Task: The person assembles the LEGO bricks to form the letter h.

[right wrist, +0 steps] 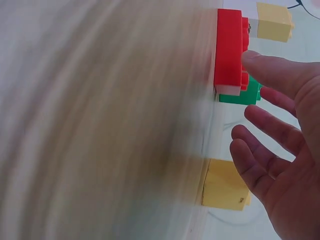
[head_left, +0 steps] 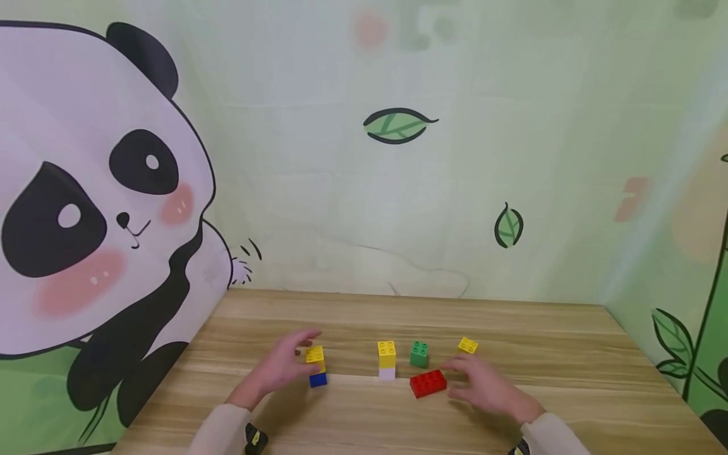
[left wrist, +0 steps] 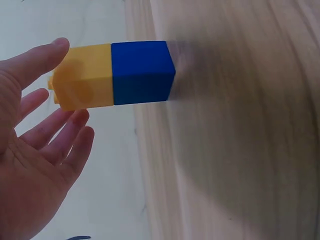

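Note:
In the head view a yellow brick [head_left: 316,357] sits stacked on a blue brick [head_left: 318,380], upright on the table at the left. Beside this stack is my left hand [head_left: 280,366]. Its thumb overlaps the yellow brick [left wrist: 85,80] in the left wrist view, and its other fingers are spread behind it; contact is unclear. My right hand [head_left: 490,387] hovers by the right end of a red brick [head_left: 428,383], fingers apart and gripping nothing. Behind the red brick stands a green brick [head_left: 419,354]. Another yellow brick [head_left: 468,345] lies beyond the right hand, partly hidden by it.
Between the hands stands a second stack, a yellow brick [head_left: 387,354] on a white one [head_left: 387,373]. The wooden table [head_left: 364,423] meets a pale green wall sheet [head_left: 318,189] printed with leaves and a panda.

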Tool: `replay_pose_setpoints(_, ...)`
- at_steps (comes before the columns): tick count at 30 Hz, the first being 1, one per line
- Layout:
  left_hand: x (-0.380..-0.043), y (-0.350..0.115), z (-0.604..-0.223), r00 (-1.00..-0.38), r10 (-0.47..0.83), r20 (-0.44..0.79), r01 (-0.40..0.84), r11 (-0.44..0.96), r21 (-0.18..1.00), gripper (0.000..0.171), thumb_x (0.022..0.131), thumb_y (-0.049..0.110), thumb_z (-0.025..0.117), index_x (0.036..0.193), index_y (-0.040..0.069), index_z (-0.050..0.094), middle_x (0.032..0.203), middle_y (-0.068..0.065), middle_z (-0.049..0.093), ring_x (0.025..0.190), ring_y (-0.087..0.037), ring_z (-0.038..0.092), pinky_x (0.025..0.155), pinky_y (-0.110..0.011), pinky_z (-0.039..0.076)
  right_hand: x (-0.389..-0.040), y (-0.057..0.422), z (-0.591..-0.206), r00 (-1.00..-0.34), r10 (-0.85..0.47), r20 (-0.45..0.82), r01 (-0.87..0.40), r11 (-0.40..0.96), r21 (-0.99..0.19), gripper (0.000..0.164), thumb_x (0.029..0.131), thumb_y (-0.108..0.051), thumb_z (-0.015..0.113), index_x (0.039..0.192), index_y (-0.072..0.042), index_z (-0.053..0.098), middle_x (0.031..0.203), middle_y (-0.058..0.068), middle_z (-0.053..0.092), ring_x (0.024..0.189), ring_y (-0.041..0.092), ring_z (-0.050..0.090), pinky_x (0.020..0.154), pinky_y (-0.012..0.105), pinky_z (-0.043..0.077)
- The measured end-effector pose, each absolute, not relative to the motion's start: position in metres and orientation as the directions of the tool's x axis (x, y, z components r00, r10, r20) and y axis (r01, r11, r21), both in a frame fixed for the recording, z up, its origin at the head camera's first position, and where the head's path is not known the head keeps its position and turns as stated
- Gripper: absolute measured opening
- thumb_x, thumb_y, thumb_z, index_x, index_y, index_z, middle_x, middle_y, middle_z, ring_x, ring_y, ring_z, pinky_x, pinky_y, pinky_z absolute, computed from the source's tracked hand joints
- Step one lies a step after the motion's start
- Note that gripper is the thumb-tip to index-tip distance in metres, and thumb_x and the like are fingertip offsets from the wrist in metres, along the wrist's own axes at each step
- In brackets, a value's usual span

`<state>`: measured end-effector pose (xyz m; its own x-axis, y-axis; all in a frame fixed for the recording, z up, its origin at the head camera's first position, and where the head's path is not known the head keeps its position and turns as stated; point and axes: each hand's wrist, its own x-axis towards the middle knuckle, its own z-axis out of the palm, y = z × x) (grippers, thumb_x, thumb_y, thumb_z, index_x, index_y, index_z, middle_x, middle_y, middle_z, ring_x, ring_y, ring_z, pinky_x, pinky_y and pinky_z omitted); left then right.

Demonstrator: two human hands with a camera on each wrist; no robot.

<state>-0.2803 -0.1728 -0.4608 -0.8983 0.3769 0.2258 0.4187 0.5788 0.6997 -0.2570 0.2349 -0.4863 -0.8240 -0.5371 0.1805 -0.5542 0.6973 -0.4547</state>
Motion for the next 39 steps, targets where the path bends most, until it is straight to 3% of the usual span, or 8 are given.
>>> replay_pose_setpoints(8,-0.284,-0.176,-0.469,-0.923,0.348,0.165,0.346,0.562,0.751,0.063,0.077,0.008,0.078,0.132,0.004,0.049,0.125,-0.021,0.055,0.107,-0.032,0.056,0.089,-0.046,0.047,-0.259,0.224,-0.487,-0.819,-0.559,0.132,-0.551,0.699,-0.455,0.046,0.081,-0.018,0.076,0.123,-0.007,0.060,0.123,0.009,0.057,0.111,0.027,0.053,0.091,0.048,0.045)
replay_pose_setpoints(21,-0.284,-0.182,-0.478,-0.929,0.353,0.106,0.303,0.568,0.765,0.049,0.081,0.017,0.076,0.124,0.004,0.056,0.109,-0.007,0.063,0.097,-0.024,0.060,0.080,-0.037,0.052,-0.269,0.210,-0.491,-0.816,-0.575,0.065,-0.538,0.714,-0.447,0.045,0.081,-0.020,0.076,0.122,-0.008,0.061,0.120,0.006,0.057,0.109,0.025,0.052,0.091,0.045,0.045)
replay_pose_setpoints(39,-0.279,-0.171,-0.478,-0.917,0.381,0.119,0.324,0.536,0.780,0.036,0.082,0.016,0.075,0.113,0.004,0.062,0.098,-0.003,0.065,0.090,-0.020,0.062,0.076,-0.033,0.053,-0.269,0.203,-0.487,-0.829,-0.557,0.037,-0.516,0.740,-0.431,0.035,0.082,-0.014,0.074,0.115,-0.012,0.065,0.111,0.000,0.060,0.103,0.021,0.052,0.089,0.043,0.045)
